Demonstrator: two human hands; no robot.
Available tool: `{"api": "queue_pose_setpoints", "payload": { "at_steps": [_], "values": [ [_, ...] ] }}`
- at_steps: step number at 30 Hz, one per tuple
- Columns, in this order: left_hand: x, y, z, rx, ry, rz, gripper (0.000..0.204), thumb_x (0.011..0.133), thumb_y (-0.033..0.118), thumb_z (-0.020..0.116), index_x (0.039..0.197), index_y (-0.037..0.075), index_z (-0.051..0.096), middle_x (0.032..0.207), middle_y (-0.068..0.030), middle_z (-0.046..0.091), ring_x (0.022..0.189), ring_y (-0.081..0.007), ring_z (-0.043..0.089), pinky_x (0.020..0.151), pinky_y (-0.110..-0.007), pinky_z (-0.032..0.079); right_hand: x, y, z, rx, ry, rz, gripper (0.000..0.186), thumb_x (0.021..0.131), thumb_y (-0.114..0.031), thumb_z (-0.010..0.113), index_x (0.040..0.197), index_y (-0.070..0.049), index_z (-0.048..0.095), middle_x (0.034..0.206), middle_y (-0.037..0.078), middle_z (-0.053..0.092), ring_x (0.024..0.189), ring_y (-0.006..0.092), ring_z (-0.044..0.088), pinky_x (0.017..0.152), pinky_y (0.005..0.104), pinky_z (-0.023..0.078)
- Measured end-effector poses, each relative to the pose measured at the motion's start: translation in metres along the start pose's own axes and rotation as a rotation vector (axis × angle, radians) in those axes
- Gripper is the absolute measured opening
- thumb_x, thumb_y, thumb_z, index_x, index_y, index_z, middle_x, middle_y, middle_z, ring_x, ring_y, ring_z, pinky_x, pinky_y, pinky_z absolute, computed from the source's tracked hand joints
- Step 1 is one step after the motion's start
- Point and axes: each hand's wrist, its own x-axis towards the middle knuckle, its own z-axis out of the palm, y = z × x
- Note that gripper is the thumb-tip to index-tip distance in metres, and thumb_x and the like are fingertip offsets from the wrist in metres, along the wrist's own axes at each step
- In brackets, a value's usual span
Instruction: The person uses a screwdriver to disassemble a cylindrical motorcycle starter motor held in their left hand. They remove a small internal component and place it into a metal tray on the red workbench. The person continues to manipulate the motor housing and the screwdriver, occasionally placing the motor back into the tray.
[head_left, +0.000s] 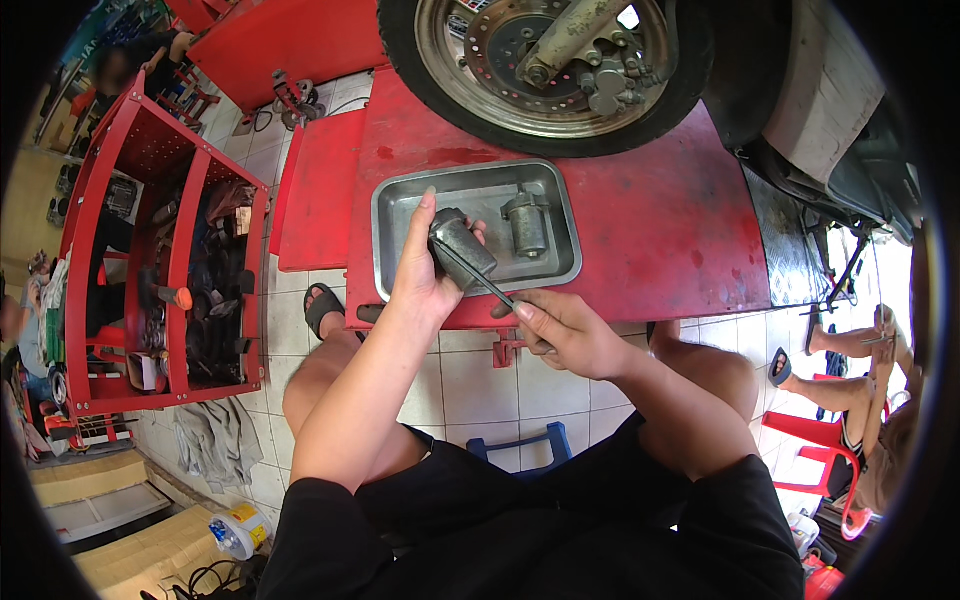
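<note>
Head view: holding a dark grey, cylindrical metal part (468,255) in left hand (425,270), above the front left portion of a silver, rectangular metal tray (378,225) with rounded corners. Curling left fingers partway closed around the part, showing fingertips at its right side, stretching left thumb along its left. Tilting the part, leaning its far end leftward. Gripping a slim, dark metal rod (485,280) in right hand (560,330), folding right fingers in snugly, laying right thumb along the rod. Slanting the rod across the cylinder's side, aiming the tip toward the far end; not managing to tell tip contact from a near miss. Noting, in the tray's right half, a second grey, cylindrical metal part (527,228) with a narrow end pointing away. Working at a red, flat-topped bench (660,220). Seeing beyond the tray a metal wheel with a black rubber tyre (425,90); at left, a red metal shelf unit (160,402); below, a blue stool (558,442) on white floor tiles (470,385)
</note>
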Motion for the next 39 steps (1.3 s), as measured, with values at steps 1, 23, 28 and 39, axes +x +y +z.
{"api": "queue_pose_setpoints", "payload": {
  "at_steps": [1, 23, 28, 39],
  "values": [
    [0.000, 0.000, 0.000, -0.017, -0.010, -0.018, 0.051, 0.083, 0.046, 0.077, 0.097, 0.001, 0.057, 0.091, -0.0128, 0.060, 0.087, -0.0257, 0.064, 0.076, -0.036, 0.059, -0.001, -0.002, -0.001, 0.197, -0.024, 0.091, 0.032, 0.107, -0.026, 0.042, 0.114, 0.002, 0.054, 0.063, 0.000, 0.044, 0.050, 0.0086, 0.042, 0.049, 0.0263, 0.038],
    [0.001, -0.010, -0.011, 0.131, 0.129, 0.128, 0.051, 0.083, 0.045, 0.077, 0.103, 0.005, 0.052, 0.090, -0.0127, 0.061, 0.081, -0.0228, 0.063, 0.075, -0.035, 0.058, 0.009, 0.009, -0.006, 0.682, -0.050, 0.399, 0.036, 0.097, -0.029, 0.063, 0.106, 0.006, 0.062, 0.075, -0.002, 0.050, 0.057, 0.0089, 0.043, 0.051, 0.0265, 0.036],
    [0.003, -0.005, -0.016, 0.196, 0.119, 0.097, 0.048, 0.083, 0.045, 0.078, 0.099, 0.006, 0.054, 0.089, -0.0112, 0.062, 0.081, -0.0224, 0.064, 0.074, -0.035, 0.058, 0.010, -0.001, 0.003, 0.287, 0.056, 0.381, 0.047, 0.100, -0.040, 0.057, 0.106, 0.006, 0.062, 0.076, 0.001, 0.050, 0.055, 0.0072, 0.038, 0.049, 0.0262, 0.032],
    [-0.003, -0.001, -0.006, 0.212, 0.140, 0.155, 0.040, 0.080, 0.032, 0.083, 0.093, 0.005, 0.057, 0.083, -0.0075, 0.063, 0.075, -0.0222, 0.066, 0.069, -0.035, 0.057, 0.015, 0.008, -0.003, 0.442, 0.045, 0.410, 0.042, 0.099, -0.033, 0.060, 0.108, 0.008, 0.060, 0.079, 0.004, 0.051, 0.054, 0.0073, 0.036, 0.047, 0.0263, 0.030]
  ]
}}
